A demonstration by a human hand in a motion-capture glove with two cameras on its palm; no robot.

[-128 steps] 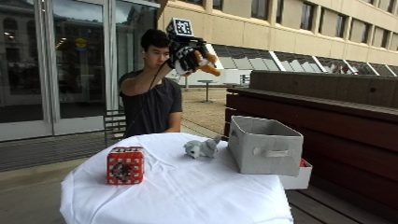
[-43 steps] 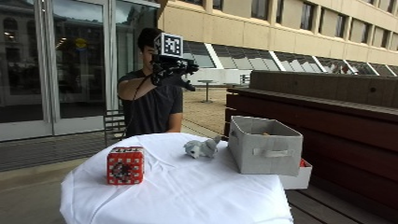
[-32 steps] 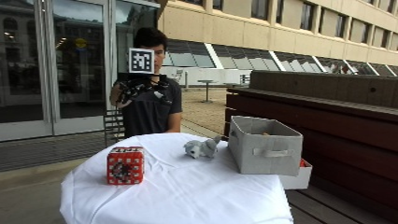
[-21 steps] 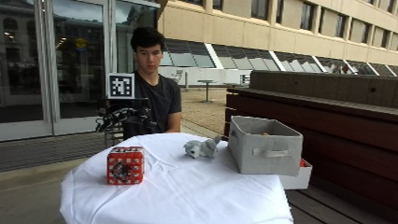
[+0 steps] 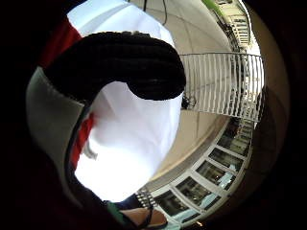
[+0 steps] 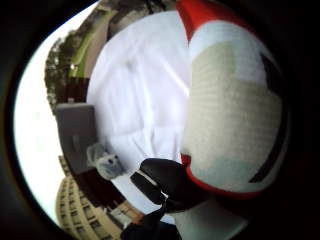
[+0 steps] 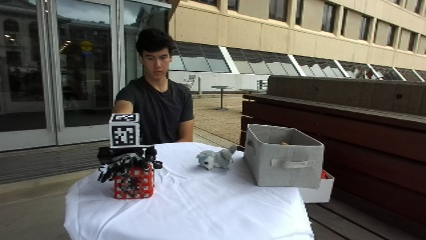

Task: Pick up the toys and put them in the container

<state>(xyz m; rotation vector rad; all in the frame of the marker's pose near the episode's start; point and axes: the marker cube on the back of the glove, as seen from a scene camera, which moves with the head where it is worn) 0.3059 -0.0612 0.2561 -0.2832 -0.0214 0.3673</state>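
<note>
A red cube toy (image 7: 134,183) with pale patterned faces stands at the near left of the white-clothed round table (image 7: 200,210). My gloved right hand (image 7: 126,163) rests on top of it, fingers curled down over its upper edges. In the thumb side palm view the cube (image 6: 235,115) fills much of the picture and my thumb (image 6: 170,185) lies against its edge. A grey plush toy (image 7: 214,159) lies mid-table, left of the grey fabric container (image 7: 283,156).
A white box (image 7: 318,189) with something red in it sits behind the container's right corner, by a wooden bench. The person sits across the table. A railing and glass doors stand behind.
My hand has come down from head height, to the left, and landed on the red cube. The plush toy and the container have not moved.
</note>
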